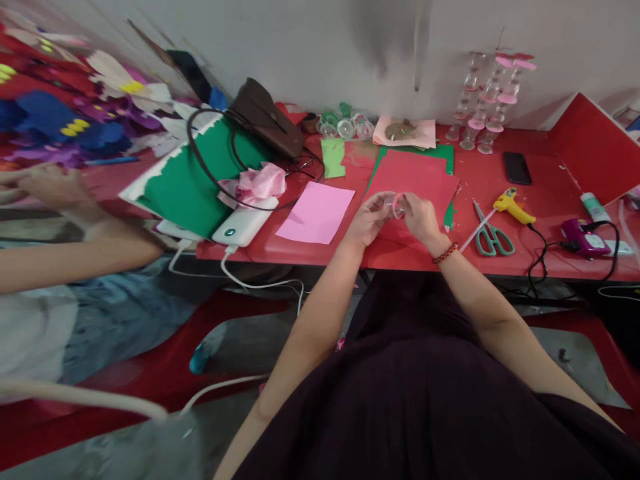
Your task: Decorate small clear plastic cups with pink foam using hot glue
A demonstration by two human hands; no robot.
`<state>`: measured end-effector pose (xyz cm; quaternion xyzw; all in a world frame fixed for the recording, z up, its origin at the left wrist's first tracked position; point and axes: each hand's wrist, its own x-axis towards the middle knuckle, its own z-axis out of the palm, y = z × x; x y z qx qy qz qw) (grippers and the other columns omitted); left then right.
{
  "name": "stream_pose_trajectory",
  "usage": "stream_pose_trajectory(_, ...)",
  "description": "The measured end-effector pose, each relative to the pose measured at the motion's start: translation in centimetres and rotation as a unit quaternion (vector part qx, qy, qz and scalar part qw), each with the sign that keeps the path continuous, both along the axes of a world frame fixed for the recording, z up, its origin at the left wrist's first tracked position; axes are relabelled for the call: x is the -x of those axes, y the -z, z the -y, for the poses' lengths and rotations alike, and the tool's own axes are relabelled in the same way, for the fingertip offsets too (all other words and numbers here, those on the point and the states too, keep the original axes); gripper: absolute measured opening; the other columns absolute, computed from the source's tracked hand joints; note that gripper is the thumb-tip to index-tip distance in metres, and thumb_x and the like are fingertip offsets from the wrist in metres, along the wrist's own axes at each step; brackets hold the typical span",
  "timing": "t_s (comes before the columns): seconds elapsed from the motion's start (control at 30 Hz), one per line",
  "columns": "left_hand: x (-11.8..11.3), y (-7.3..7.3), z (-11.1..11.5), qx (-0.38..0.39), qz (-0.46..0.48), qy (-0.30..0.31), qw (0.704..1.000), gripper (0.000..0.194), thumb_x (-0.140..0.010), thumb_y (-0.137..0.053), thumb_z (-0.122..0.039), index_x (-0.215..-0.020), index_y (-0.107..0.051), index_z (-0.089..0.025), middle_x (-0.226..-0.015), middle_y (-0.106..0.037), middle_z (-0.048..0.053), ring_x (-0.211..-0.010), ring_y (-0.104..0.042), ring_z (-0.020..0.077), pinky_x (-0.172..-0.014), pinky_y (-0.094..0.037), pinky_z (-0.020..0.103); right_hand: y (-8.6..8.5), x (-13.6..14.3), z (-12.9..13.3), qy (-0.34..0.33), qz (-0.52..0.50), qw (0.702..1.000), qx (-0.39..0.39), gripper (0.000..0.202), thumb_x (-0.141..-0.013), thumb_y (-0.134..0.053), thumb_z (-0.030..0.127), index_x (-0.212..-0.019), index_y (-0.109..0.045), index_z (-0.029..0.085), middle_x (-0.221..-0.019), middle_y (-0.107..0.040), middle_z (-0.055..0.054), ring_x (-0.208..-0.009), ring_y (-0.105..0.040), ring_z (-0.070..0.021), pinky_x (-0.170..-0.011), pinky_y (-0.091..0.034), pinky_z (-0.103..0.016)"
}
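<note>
Above the front part of the red table, my left hand (369, 220) is closed around a small clear plastic cup (389, 205). A pink paper edge (399, 205) rings the cup's right end. My right hand (419, 217) pinches that pink rim from the other side, its fingers partly hiding it. Beneath both hands lie red paper sheets (413, 175) on a green sheet (449, 159). Right of my right hand are scissors with grey-green handles (493, 239) and a yellow hot glue gun (516, 205) with a glue stick in its rear.
A pink sheet (316, 212), a white power bank (244, 223) and a brown bag (267, 115) lie to the left. Chained clear cups (493, 100) stand at the back right, near a phone (517, 168). A co-worker's arm (85, 243) reaches in at far left beside paper flowers (75, 127).
</note>
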<state>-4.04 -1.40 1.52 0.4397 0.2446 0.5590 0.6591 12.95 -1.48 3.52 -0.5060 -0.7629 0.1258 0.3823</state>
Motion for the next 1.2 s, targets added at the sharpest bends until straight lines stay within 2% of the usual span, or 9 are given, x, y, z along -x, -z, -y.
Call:
stream_pose_trajectory(0.17, 0.1, 0.0, -0.1, 0.010, -0.006, -0.001, 1.000, 0.031, -0.078, -0.090, -0.034, -0.106, -0.077, -0.028, -0.107, -0.079, 0.000, -0.095, -0.075, 0.0159, -0.091, -0.058, 0.030, -0.5, -0.3, 0.4, -0.026, -0.037, 0.999, 0.006, 0.028, -0.108, -0.048, 0.034, -0.103, -0.071, 0.019, -0.081, -0.074, -0.006, -0.068, -0.063, -0.0160, -0.068, -0.045, -0.028)
stream_pose_trajectory(0.27, 0.2, 0.1, -0.2, 0.014, -0.013, -0.003, 1.000, 0.033, -0.079, -0.090, -0.036, -0.108, -0.076, -0.029, -0.108, -0.079, 0.000, -0.102, -0.076, 0.0178, -0.096, -0.058, 0.032, -0.8, -0.3, 0.6, -0.005, -0.064, 0.998, -0.012, 0.025, -0.104, -0.057, 0.042, -0.106, -0.071, 0.021, -0.092, -0.076, -0.008, -0.077, -0.067, -0.0178, -0.074, -0.050, -0.031)
stream_pose_trajectory(0.37, 0.3, 0.3, -0.2, 0.009, -0.007, 0.005, 1.000, 0.038, -0.077, -0.092, -0.040, -0.110, -0.076, -0.030, -0.111, -0.078, 0.001, -0.101, -0.075, 0.0176, -0.094, -0.059, 0.032, -0.8, -0.2, 0.5, 0.012, -0.070, 0.997, -0.030, 0.026, -0.100, -0.065, 0.046, -0.098, -0.072, 0.020, -0.096, -0.076, -0.009, -0.082, -0.067, -0.0188, -0.078, -0.051, -0.032)
stream_pose_trajectory(0.6, 0.1, 0.3, 0.0, -0.014, 0.002, 0.005, 1.000, 0.040, -0.069, -0.098, -0.042, -0.101, -0.079, -0.028, -0.105, -0.078, -0.001, -0.086, -0.073, 0.0133, -0.081, -0.060, 0.027, -0.2, 0.1, 0.6, 0.015, -0.044, 0.998, -0.032, 0.024, -0.102, -0.058, 0.029, -0.083, -0.068, 0.020, -0.085, -0.075, -0.009, -0.081, -0.066, -0.0202, -0.081, -0.051, -0.034)
stream_pose_trajectory(0.73, 0.0, 0.4, -0.1, -0.002, -0.020, -0.011, 1.000, 0.035, -0.075, -0.094, -0.042, -0.102, -0.078, -0.026, -0.102, -0.077, 0.000, -0.083, -0.073, 0.0134, -0.082, -0.059, 0.029, 0.1, -0.2, 0.5, -0.002, -0.057, 0.998, -0.024, 0.024, -0.102, -0.054, 0.022, -0.083, -0.067, 0.020, -0.079, -0.072, -0.007, -0.076, -0.066, -0.0188, -0.079, -0.050, -0.032)
stream_pose_trajectory(0.83, 0.0, 0.4, -0.2, 0.012, -0.032, -0.016, 0.999, 0.030, -0.080, -0.090, -0.040, -0.102, -0.077, -0.026, -0.102, -0.078, 0.000, -0.084, -0.073, 0.0135, -0.080, -0.059, 0.028, 0.6, -0.3, 0.3, -0.006, -0.096, 0.995, -0.008, 0.025, -0.102, -0.053, 0.024, -0.083, -0.068, 0.020, -0.075, -0.070, -0.004, -0.071, -0.065, -0.0175, -0.075, -0.050, -0.031)
stream_pose_trajectory(0.97, 0.0, 0.2, -0.1, 0.006, -0.019, -0.012, 1.000, 0.035, -0.074, -0.094, -0.042, -0.100, -0.078, -0.026, -0.106, -0.079, 0.001, -0.086, -0.073, 0.0134, -0.076, -0.058, 0.025, 0.9, -0.4, 0.2, 0.003, -0.126, 0.992, -0.018, 0.023, -0.101, -0.056, 0.030, -0.087, -0.072, 0.019, -0.079, -0.073, -0.006, -0.073, -0.065, -0.0173, -0.074, -0.051, -0.031)
stream_pose_trajectory(1.1, 0.0, 0.3, 0.1, -0.004, -0.032, -0.029, 0.999, 0.038, -0.072, -0.095, -0.040, -0.102, -0.077, -0.027, -0.107, -0.078, 0.001, -0.089, -0.072, 0.0147, -0.079, -0.058, 0.026, 0.8, -0.3, 0.4, 0.013, -0.118, 0.992, -0.032, 0.020, -0.099, -0.062, 0.039, -0.099, -0.071, 0.020, -0.089, -0.075, -0.007, -0.078, -0.066, -0.0176, -0.076, -0.051, -0.031)
stream_pose_trajectory(1.2, -0.1, 0.6, 0.1, -0.018, -0.046, -0.033, 0.998, 0.041, -0.070, -0.096, -0.039, -0.102, -0.074, -0.026, -0.106, -0.075, 0.001, -0.091, -0.071, 0.0156, -0.083, -0.058, 0.028, 0.9, -0.2, 0.6, 0.029, -0.082, 0.996, -0.035, 0.019, -0.101, -0.060, 0.037, -0.093, -0.066, 0.021, -0.087, -0.073, -0.006, -0.078, -0.065, -0.0182, -0.075, -0.048, -0.031)
